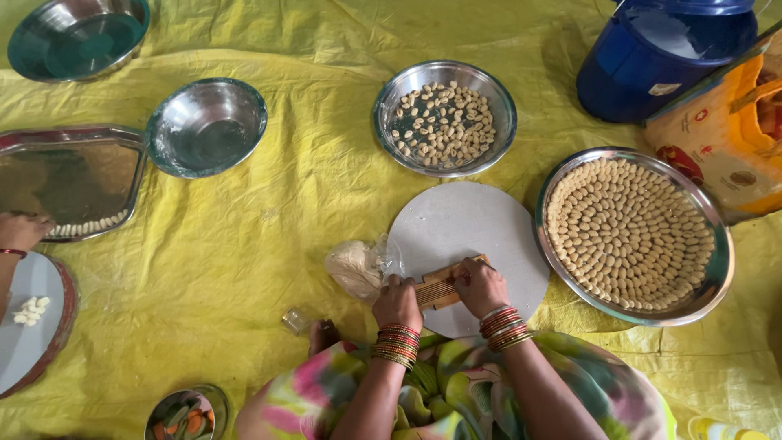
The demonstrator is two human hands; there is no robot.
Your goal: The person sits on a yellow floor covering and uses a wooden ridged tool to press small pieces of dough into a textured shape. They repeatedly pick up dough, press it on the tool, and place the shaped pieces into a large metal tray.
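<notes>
head view: the person sits on a yellow sheet (269, 244) and works over a round grey board (464, 236). on the board's near edge lies a small ridged wooden comb (440, 287), and both hands grip it. the left hand (397, 301) is clenched over the comb's left end, knuckles up, with a stack of red and gold bangles (397, 344) on the wrist. the right hand (481, 285) curls its fingers over the comb's right end and presses on it (whether a bit of dough sits under the fingers cannot be told).

just left of the board, touching the left hand's side, a clear plastic bag of pale dough (358, 267) lies on the sheet. to the right of the board stands a large steel plate (717, 269) packed with neat rings of small shaped dough pieces (627, 232). beyond the board a steel bowl (391, 98) holds loose, smaller pieces (444, 122).

further left stand an empty steel bowl (206, 126) and a square steel tray (73, 175) with a row of pieces along its near rim. at the left edge another person's hand (20, 231) rests by that tray, above a second round board (28, 334). a blue bucket (660, 57) stands at the top right.
</notes>
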